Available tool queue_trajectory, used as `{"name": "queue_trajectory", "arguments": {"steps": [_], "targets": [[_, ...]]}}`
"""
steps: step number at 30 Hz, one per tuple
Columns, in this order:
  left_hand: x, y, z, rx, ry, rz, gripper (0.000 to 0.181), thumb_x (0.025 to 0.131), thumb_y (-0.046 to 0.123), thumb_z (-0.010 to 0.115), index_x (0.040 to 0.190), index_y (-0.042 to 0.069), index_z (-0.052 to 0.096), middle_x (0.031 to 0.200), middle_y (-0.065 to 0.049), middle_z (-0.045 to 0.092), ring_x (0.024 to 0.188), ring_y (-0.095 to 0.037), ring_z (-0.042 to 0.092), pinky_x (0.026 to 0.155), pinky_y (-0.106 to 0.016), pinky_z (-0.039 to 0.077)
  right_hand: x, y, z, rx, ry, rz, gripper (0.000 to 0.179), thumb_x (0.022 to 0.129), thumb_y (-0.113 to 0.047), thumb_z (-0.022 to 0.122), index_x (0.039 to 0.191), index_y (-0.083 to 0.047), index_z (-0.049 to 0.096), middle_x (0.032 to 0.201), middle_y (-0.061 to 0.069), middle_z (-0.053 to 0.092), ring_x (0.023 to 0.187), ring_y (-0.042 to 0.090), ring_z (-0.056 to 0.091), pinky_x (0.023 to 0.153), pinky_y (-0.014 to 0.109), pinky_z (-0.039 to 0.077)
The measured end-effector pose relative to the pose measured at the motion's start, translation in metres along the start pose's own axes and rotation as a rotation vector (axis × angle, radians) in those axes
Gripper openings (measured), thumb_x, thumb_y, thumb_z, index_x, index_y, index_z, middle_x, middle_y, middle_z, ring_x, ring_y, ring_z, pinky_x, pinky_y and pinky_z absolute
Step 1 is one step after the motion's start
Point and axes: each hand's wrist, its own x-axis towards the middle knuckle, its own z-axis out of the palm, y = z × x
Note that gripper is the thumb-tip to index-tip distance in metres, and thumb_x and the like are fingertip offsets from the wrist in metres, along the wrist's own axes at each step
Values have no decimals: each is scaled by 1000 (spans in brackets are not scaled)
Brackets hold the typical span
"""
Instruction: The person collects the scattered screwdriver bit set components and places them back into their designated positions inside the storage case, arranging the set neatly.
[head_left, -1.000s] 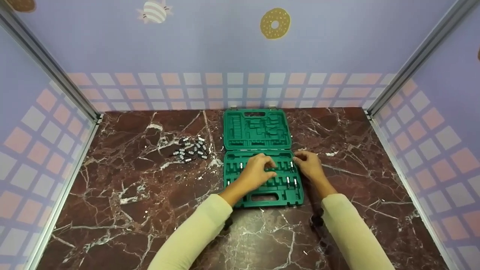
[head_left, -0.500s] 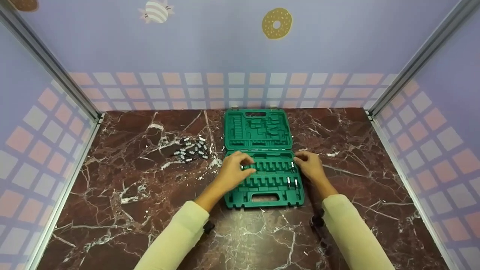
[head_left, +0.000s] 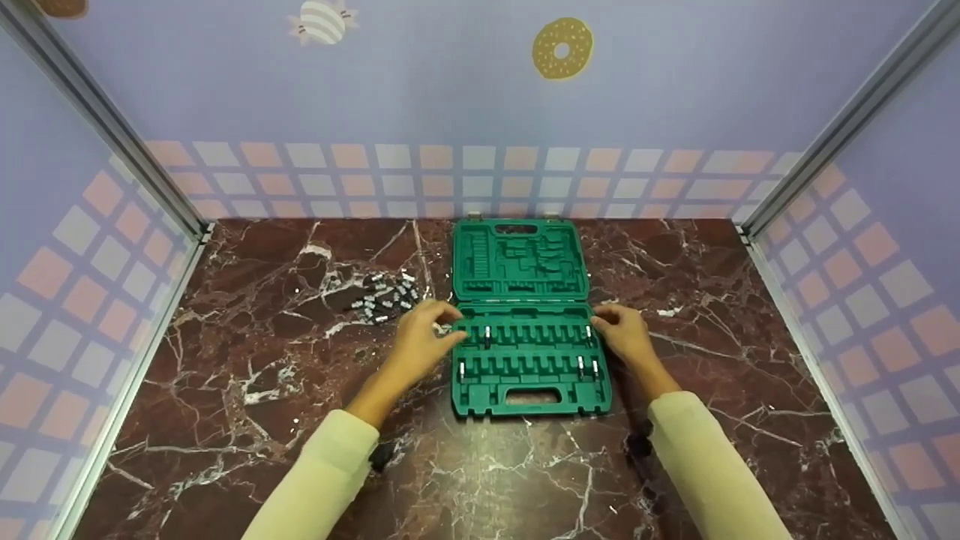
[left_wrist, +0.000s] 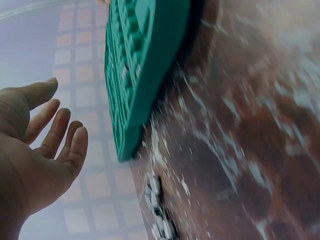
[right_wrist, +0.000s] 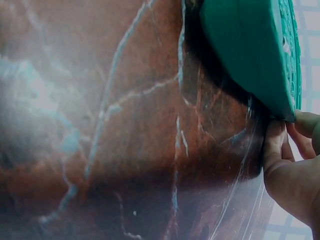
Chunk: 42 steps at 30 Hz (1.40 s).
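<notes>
A green plastic tool case (head_left: pixel 525 390) lies unfolded on the marble-patterned table. Several small metal pieces, probably socket bits (head_left: pixel 589 335), stand in slots of its near half. My left hand (head_left: pixel 424 334) is at the case's left edge, thumb and fingers apart with nothing between them; the left wrist view shows its fingers loosely bent (left_wrist: pixel 45 145). At the right edge, near the hinge, my right hand (head_left: pixel 624 330) holds the case's rim between thumb and fingers, as the right wrist view shows (right_wrist: pixel 292 155).
Left of the case lies a loose pile of silver-and-black bits (head_left: pixel 386 298). The case's far half (head_left: pixel 517 259), with moulded recesses, leans near the back wall (head_left: pixel 420 90). Panelled walls with metal corner posts enclose the table (head_left: pixel 225 375) at both sides.
My left hand has moved left from above the case's slots to its left edge, uncovering bits in the left slots. The right hand has stayed at the right rim.
</notes>
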Motion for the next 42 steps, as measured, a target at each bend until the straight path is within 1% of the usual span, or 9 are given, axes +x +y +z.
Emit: {"name": "queue_trajectory", "arguments": {"steps": [5,7,11,15,19,22,26,36,42], "targets": [[-2,-16,-18,51,66,-36,26,80,5,86,103,1,74,99,-13,69,91,-32,66,84,-45,56,0,0,0,5,-1,9,29,102,-13,65,127,2,69,123,25,69,116,38,64,100,50,52],[-3,-24,-26,58,86,-65,27,79,5,86,103,1,74,100,-13,69,91,-32,65,85,-44,56,0,0,0,-1,3,10,29,102,-13,65,126,1,69,124,24,69,117,38,64,100,51,52],[-6,-41,-38,95,125,-81,28,78,2,86,103,-1,74,102,-16,70,97,-35,67,92,-49,54,0,0,0,-5,5,11,29,102,-14,65,126,1,70,124,24,69,117,39,63,101,52,51],[-9,-55,-46,159,137,-82,29,77,2,86,102,-2,73,103,-19,70,101,-39,65,96,-52,50,1,1,1,5,1,13,28,102,-14,65,125,1,70,122,24,69,115,38,64,100,51,52],[-8,-65,-53,190,117,-128,31,79,4,85,106,-2,72,110,-21,68,110,-42,62,103,-54,46,1,1,0,7,10,9,27,102,-13,65,124,1,70,121,24,70,114,38,64,99,51,52],[-6,-72,-55,207,98,-181,31,82,4,83,110,-2,72,115,-22,67,115,-43,59,107,-56,43,1,1,1,12,13,6,27,102,-13,65,124,2,70,121,24,70,114,38,64,99,51,52],[-2,-82,-57,226,103,-215,29,82,2,83,108,-2,72,111,-23,67,112,-44,59,104,-56,43,1,1,1,13,16,1,27,101,-13,66,123,2,71,120,24,70,113,38,65,98,51,52],[9,-88,-55,341,38,-258,24,85,3,80,107,-1,71,112,-21,65,113,-42,57,101,-53,48,1,1,1,-1,11,-8,27,101,-12,66,124,2,71,121,24,70,114,38,65,99,52,52],[10,-94,-53,368,53,-251,21,84,1,80,103,-2,71,109,-21,66,110,-43,57,98,-54,49,-1,1,1,0,11,-11,26,102,-13,65,123,0,72,119,23,71,112,37,66,98,52,52]]}}
